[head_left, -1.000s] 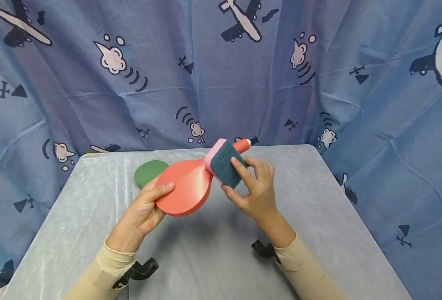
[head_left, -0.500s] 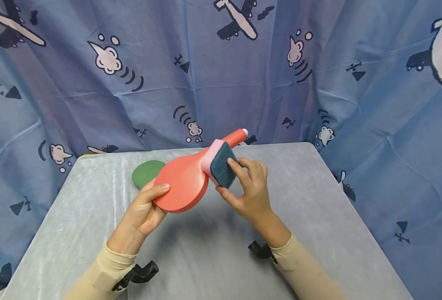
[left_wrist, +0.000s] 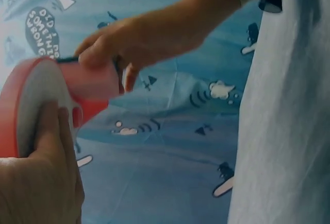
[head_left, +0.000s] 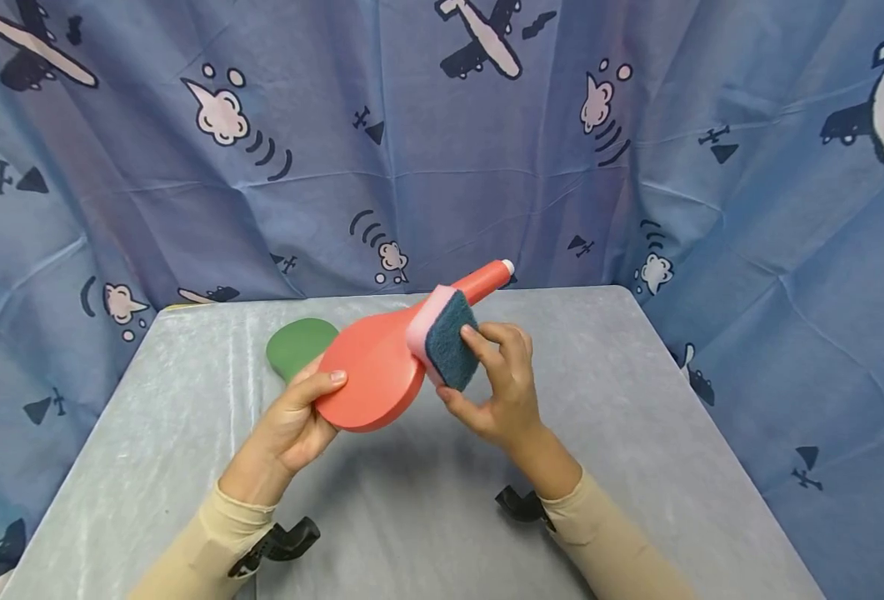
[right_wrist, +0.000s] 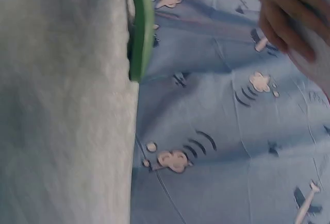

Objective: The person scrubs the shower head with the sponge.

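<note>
Above the grey table [head_left: 187,467], a smooth coral-red paddle [head_left: 370,375] is tilting, handle up and away. The right hand [head_left: 497,392] is pinching a pink-backed, dark-teal sponge [head_left: 445,346] against its neck; the left hand [head_left: 295,421] is gripping its round rim.

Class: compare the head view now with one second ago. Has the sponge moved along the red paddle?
Yes, slightly. The sponge sits nearer the paddle's round face, judged against the green paddle lying on the table.

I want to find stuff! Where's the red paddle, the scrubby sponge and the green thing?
red paddle [head_left: 370,375], head view, its round flat face
sponge [head_left: 451,350], head view, its dark scrubbing side
green thing [head_left: 297,343], head view, its top
</note>
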The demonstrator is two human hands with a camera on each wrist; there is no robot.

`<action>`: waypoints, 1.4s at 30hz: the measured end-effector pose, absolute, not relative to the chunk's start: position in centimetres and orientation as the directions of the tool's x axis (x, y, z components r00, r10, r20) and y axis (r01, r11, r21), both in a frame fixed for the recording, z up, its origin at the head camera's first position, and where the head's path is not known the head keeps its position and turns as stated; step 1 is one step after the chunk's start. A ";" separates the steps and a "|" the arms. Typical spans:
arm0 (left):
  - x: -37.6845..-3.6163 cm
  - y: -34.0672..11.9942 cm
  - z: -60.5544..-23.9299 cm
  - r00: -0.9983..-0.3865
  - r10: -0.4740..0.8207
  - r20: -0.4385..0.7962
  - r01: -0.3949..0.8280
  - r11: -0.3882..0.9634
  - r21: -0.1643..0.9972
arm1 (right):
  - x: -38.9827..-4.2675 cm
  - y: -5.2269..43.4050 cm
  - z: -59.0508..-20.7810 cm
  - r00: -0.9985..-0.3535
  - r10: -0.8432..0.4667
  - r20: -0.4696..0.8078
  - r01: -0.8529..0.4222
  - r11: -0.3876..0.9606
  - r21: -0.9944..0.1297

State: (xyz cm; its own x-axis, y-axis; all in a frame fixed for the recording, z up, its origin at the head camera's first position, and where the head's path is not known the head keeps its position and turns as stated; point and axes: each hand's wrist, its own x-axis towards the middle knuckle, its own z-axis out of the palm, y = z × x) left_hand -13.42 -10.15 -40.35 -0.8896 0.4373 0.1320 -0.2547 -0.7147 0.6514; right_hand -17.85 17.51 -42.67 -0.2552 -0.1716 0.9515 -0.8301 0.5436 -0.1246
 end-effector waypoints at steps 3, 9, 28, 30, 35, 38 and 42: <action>-13.5 -10.4 -40.2 -0.886 0.436 0.156 -0.216 -0.687 0.694 | -18.3 18.6 -42.1 -0.255 -0.131 0.958 -0.778 0.616 -0.123; -13.4 -10.5 -39.6 -0.917 0.380 0.124 -0.142 -0.600 0.788 | -19.1 20.9 -41.2 -0.469 0.053 0.882 -0.609 0.704 -0.366; -13.5 -9.8 -40.0 -0.983 0.182 0.014 -0.093 -0.563 0.822 | -17.5 18.6 -41.6 -0.648 -0.068 0.759 -0.529 0.756 -0.385; -13.5 -9.7 -40.1 -0.985 0.174 0.008 -0.093 -0.568 0.818 | -17.1 17.8 -41.8 -0.648 -0.100 0.755 -0.558 0.737 -0.381; -13.8 -9.7 -40.3 -0.983 0.182 -0.018 -0.123 -0.580 0.805 | -16.0 16.0 -41.9 -0.580 -0.208 0.787 -0.656 0.692 -0.301; -13.8 -9.9 -40.4 -0.980 0.201 -0.015 -0.132 -0.587 0.799 | -16.5 16.9 -41.7 -0.597 -0.171 0.784 -0.623 0.714 -0.319; -13.7 -10.0 -40.2 -0.975 0.222 0.015 -0.121 -0.587 0.800 | -17.5 18.5 -41.6 -0.652 -0.078 0.754 -0.537 0.750 -0.387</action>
